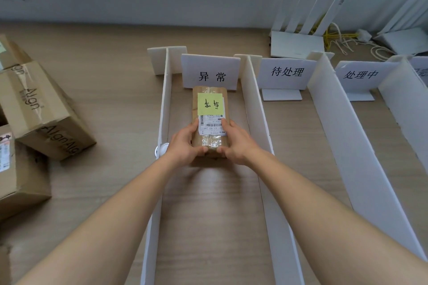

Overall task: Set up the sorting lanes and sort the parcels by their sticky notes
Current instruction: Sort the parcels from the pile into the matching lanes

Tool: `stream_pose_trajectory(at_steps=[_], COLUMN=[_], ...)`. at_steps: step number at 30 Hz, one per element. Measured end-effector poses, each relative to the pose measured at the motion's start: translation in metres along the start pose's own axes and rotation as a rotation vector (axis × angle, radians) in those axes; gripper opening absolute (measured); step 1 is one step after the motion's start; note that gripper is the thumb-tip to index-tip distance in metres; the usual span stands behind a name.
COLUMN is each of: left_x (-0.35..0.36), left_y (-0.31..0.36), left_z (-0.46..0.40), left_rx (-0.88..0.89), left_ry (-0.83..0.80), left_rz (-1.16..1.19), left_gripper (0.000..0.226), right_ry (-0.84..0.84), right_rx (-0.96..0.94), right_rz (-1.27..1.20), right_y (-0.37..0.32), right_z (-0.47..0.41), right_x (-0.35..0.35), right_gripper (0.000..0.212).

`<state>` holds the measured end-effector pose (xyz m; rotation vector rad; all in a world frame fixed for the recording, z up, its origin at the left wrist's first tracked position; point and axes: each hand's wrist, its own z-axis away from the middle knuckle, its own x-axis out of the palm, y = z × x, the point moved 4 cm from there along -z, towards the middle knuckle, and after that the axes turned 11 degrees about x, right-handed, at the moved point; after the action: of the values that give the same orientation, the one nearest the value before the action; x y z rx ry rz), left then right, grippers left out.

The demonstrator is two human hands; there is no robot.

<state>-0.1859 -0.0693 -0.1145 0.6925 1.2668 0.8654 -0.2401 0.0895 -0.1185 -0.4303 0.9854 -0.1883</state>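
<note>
Between the two white dividers [254, 104], the parcel [209, 122] sits on the table [120, 90] before the 异常 sign [210, 71]. My left hand [184, 143] and right hand [236, 143] grip its near end. Pushing further probably topples that sign.

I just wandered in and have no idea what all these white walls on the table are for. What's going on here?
A person is sorting parcels into lanes made of white divider boards. Both hands, left hand and right hand, grip a small brown parcel with a green sticky note, lying in the leftmost lane in front of the 异常 sign. The next lanes, marked 待处理 and 处理中, hold no parcels. More cardboard boxes wait at the left.
</note>
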Motion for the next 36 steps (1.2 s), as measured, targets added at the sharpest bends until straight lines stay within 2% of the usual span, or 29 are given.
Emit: stream_pose_trajectory(at_steps=[11,17,22,26,30,36], left_x=[-0.002,-0.011,-0.043,-0.090,-0.161,-0.281], left_y=[0.001,0.027,0.059,0.101,0.156,0.227], left_z=[0.002,0.016,0.045,0.078,0.124,0.234], left_rx=[0.017,0.121,0.107,0.111,0.133,0.103], left_ry=[0.006,0.002,0.000,0.018,0.136,0.324], left_rz=[-0.070,-0.234,-0.454,-0.575,-0.732,-0.786], left_gripper=[0.092,0.077,0.078,0.070,0.067,0.072], right_ry=[-0.006,0.041,0.060,0.140,0.233,0.332], right_rx=[0.037,0.029,0.008,-0.077,-0.190,-0.339], right_rz=[-0.028,0.040,0.151,0.316,0.443,0.472], right_y=[-0.002,-0.001,-0.013,-0.055,-0.117,-0.238], right_z=[0.007,0.033,0.075,0.121,0.171,0.266], right_x=[0.001,-0.007,-0.040,-0.093,-0.149,-0.208], right_gripper=[0.092,0.074,0.069,0.064,0.061,0.061])
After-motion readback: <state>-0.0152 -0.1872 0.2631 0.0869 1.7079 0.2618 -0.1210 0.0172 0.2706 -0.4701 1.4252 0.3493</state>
